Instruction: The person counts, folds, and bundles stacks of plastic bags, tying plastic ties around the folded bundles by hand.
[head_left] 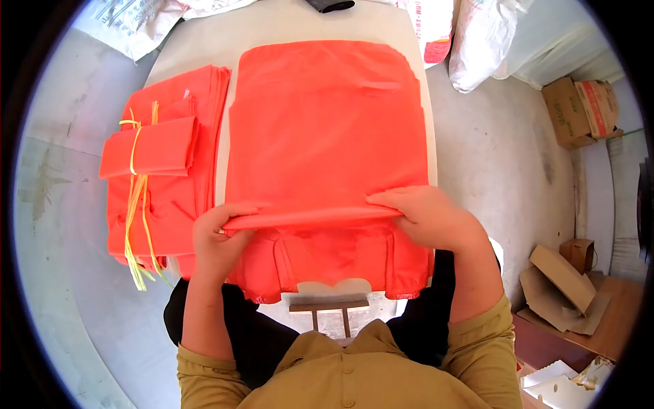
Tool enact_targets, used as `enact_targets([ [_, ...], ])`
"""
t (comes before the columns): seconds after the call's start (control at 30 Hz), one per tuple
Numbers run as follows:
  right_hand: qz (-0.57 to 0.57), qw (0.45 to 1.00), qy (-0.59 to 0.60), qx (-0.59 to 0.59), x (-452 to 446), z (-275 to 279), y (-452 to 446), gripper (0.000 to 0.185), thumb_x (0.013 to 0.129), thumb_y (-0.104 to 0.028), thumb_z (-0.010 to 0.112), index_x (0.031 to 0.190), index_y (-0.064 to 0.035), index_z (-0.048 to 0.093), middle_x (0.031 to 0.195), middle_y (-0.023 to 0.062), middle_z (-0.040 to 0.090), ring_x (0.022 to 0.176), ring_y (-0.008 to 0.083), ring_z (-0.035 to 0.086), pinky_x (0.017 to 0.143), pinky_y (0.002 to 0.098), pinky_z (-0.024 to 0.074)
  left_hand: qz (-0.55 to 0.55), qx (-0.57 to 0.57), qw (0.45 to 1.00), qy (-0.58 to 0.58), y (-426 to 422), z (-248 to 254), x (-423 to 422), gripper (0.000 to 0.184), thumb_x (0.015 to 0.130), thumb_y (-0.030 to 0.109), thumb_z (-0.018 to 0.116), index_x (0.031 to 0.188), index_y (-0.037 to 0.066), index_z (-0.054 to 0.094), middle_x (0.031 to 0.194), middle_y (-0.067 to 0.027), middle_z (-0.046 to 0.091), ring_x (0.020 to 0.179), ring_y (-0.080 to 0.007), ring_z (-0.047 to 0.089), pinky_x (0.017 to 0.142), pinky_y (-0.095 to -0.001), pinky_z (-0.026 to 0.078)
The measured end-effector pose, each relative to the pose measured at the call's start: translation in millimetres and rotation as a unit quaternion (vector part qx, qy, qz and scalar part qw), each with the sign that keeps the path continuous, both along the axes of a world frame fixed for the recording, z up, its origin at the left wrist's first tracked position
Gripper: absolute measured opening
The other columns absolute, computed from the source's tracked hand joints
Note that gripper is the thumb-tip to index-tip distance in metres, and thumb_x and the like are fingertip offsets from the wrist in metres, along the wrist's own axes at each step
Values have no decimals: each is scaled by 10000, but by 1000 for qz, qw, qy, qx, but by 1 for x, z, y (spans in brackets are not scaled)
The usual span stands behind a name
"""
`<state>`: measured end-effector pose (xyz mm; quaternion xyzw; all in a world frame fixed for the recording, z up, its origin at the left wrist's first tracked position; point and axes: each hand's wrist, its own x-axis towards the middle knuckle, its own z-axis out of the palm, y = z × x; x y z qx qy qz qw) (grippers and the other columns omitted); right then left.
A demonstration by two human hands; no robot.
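A stack of red plastic bags lies flat in front of me, their handle ends hanging over the near edge of the table. My left hand pinches the left end of a fold in the top bag, thumb below and fingers above. At the fold's right end, my right hand grips the same bag, its fingers lying over the edge. The fold runs straight between both hands. To the left sits a pile of folded red bags, with a smaller folded bundle tied in yellow string on top.
The beige table carries both piles. White sacks stand beyond its far right corner. Cardboard boxes sit on the right, and an opened carton rests on a brown surface. A small stool shows below the table edge.
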<state>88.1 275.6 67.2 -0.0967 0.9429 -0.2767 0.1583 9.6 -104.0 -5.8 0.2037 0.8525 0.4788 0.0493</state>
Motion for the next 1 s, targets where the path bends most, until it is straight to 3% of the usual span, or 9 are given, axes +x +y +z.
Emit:
enact_targets([
  [0.17,-5,998,-50,28,-11,8,9,301,879,-53,621,1168,-88,695,1013,174,724,946,388,677,811,450,539,60,163,963,-205,23,34,9,295,858,-6,815,1111,24,667,989,11,689,964,-93,650,892,-277,535],
  [0.27,-21,999,-26,33,-19,7,13,189,888,-95,651,1074,-68,677,945,169,702,879,380,666,767,444,525,60,111,951,-284,15,18,3,212,902,0,781,1075,27,660,965,28,657,931,-67,613,881,-252,512],
  [0.33,-50,998,-16,24,-20,7,18,161,890,-129,679,1036,-64,665,918,162,685,843,379,651,751,441,516,64,159,946,-276,16,8,0,155,943,15,744,1072,35,659,958,31,656,912,-57,599,856,-241,498],
  [0.43,-114,993,-11,37,-12,14,36,165,898,-143,701,1030,-47,674,880,136,694,807,298,670,760,393,528,89,201,943,-249,25,2,-2,93,991,42,696,1078,42,662,947,27,664,873,-54,589,821,-232,484],
  [0.53,-191,971,-98,-105,-3,3,68,244,898,-176,718,1089,-28,688,939,114,723,853,245,685,803,369,539,140,231,927,-262,39,9,-1,79,1021,77,666,1093,43,670,948,17,678,854,-57,595,810,-231,482],
  [0.63,-247,925,-109,-267,0,-17,85,255,973,-138,676,1172,20,663,1032,27,708,971,122,664,886,319,540,161,271,909,-273,46,9,-5,109,1040,110,649,1117,37,677,953,7,690,853,-59,604,806,-233,488],
  [0.73,-306,911,-101,-256,-1,-30,76,300,1017,-148,634,1265,22,637,1133,23,704,1059,129,652,943,322,525,163,286,908,-258,44,-4,-13,146,1051,128,639,1150,30,679,969,0,698,865,-63,615,814,-242,502],
  [0.83,-366,862,-47,-349,-6,-48,63,283,1018,-176,612,1238,-4,656,1065,27,694,972,121,626,842,311,522,180,279,913,-239,48,-6,-14,178,1061,147,628,1175,19,677,1004,-8,702,892,-72,627,829,-254,516],
  [1.0,-392,850,-4,-352,-13,-85,59,286,1041,-191,589,1248,-2,645,1074,30,687,964,114,608,860,298,501,188,220,935,-203,48,-10,-18,233,1085,196,599,1198,3,661,1100,-38,706,978,-94,634,880,-265,513],
])
